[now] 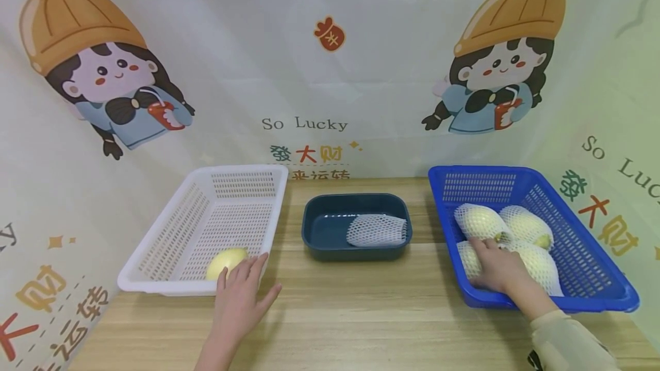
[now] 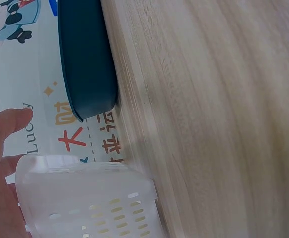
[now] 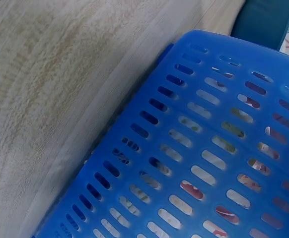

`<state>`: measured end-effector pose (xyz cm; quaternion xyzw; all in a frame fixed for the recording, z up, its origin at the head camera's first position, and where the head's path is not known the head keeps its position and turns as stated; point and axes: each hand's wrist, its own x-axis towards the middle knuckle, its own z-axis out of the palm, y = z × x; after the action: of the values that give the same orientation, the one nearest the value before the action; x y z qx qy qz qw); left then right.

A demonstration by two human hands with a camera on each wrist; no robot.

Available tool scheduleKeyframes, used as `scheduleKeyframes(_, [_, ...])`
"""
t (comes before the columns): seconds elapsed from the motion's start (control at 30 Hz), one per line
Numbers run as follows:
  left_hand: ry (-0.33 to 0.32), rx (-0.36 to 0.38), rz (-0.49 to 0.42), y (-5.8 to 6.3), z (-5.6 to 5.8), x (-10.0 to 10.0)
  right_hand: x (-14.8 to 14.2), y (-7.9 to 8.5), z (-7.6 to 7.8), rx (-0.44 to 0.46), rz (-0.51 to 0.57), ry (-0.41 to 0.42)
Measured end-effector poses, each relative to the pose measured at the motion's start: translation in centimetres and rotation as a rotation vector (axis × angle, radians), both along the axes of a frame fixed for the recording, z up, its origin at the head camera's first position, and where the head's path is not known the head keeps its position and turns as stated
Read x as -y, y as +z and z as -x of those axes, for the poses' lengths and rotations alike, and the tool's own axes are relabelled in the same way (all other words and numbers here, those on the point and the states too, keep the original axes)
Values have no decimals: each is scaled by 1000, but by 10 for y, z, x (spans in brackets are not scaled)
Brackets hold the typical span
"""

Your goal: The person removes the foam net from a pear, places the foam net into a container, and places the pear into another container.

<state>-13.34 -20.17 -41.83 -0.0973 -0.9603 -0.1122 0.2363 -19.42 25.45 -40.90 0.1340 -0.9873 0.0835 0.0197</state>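
Observation:
My left hand (image 1: pixel 239 302) reaches over the front right corner of the white basket (image 1: pixel 170 286), its fingers spread and fairly straight. Just beyond the fingertips a bare, pale yellow round fruit (image 1: pixel 226 262) sits inside that basket. In the left wrist view the thumb stands apart beside the basket's wall. At the right, my right hand (image 1: pixel 497 268) is down inside the blue basket (image 1: pixel 603 302), gripping the front left fruit in white foam netting (image 1: pixel 468 260). Other netted fruits (image 1: pixel 533 262) lie close around it. The right wrist view shows only the basket's slotted wall, hiding that hand.
Between the baskets stands a dark teal tray (image 1: pixel 325 253) holding an empty white foam net sleeve (image 1: pixel 377 230). All three containers rest on a wooden table (image 1: pixel 356 302). A printed cloth (image 1: pixel 381 62) hangs behind and at both sides.

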Motion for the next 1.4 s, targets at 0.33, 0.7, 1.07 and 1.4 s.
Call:
scheduleKeyframes(0.33, [2, 1, 7, 0, -1, 0, 0, 9, -6, -19, 46, -35])
scheduleKeyframes(0.7, [8, 18, 1, 2, -1, 0, -5, 45, -13, -165, 156, -27])
scheduleKeyframes(1.07, [3, 23, -16, 3, -3, 0, 51, 48, -27, -535, 393, 347])
scheduleKeyframes(1.4, [-2, 19, -21, 3, -2, -1, 102, 13, -44, -479, 369, 589])
